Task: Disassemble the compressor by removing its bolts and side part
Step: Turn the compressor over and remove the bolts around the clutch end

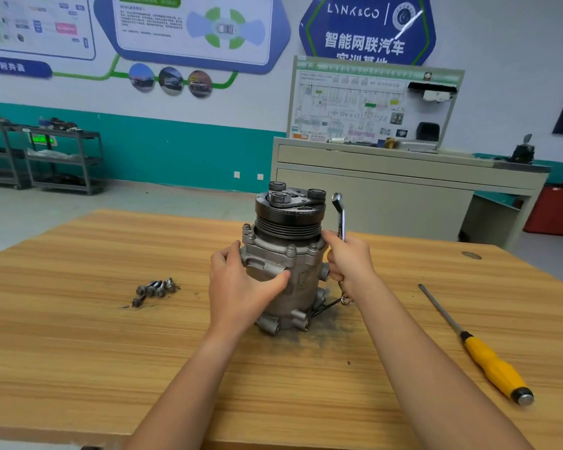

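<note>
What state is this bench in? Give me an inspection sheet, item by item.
Surface: wooden table, dark grime around the compressor.
Job's things: compressor upright, pulley on top; loose bolts heaped to its left; wrench in hand.
Clutter: screwdriver lying at right.
Hands: left hand grips the compressor; right hand holds the wrench upright beside the pulley.
Cables: thin dark strands at the compressor's foot, kind unclear.
Surroundings: cabinet with wiring board behind; shelves far left; posters on the wall.
</note>
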